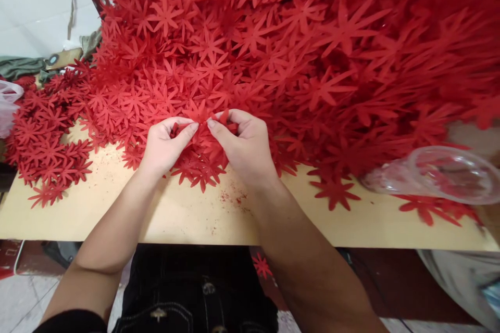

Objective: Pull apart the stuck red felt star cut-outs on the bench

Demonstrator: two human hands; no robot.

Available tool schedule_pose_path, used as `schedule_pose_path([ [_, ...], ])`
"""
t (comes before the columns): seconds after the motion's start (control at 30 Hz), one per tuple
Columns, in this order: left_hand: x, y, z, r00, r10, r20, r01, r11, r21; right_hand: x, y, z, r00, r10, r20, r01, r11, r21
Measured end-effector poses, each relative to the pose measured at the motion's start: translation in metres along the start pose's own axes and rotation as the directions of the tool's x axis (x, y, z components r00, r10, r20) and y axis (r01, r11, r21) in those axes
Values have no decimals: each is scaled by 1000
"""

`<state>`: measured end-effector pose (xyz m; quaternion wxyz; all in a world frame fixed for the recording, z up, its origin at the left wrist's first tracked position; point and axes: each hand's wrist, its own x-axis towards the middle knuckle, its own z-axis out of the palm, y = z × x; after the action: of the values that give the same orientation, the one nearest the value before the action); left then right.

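Observation:
My left hand (167,140) and my right hand (248,140) meet at the front of a large heap of red artificial flower pieces (211,67). Each piece is star-shaped with several narrow petals. Between my hands is one red flower piece (200,115), pinched by thumb and fingers on both sides. The fingers of both hands are curled, and their tips are partly hidden among the petals. More red pieces lie right below my hands on the table.
The heap rises over the back of the pale wooden table (187,218). At the right lies a clear plastic container (455,174) with a round rim. A smaller pile of red pieces (47,135) and a plastic bag (8,106) are at the left. One red piece (261,265) lies below the table edge.

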<state>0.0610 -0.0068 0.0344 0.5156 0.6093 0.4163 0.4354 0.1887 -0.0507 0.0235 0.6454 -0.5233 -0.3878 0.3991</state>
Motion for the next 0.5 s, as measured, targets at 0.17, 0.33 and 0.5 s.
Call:
schedule_pose_path([
  [0.17,4,-6,-3,995,39,-92,-38,999,14,2,3,-2,999,25,32,-28,994,108],
  [0.33,5,-6,-5,994,74,-86,-68,996,62,5,3,-4,998,-10,60,-1,985,173],
  [0.5,4,-6,-5,998,32,-52,-31,999,32,8,9,-6,993,28,119,-57,968,244],
])
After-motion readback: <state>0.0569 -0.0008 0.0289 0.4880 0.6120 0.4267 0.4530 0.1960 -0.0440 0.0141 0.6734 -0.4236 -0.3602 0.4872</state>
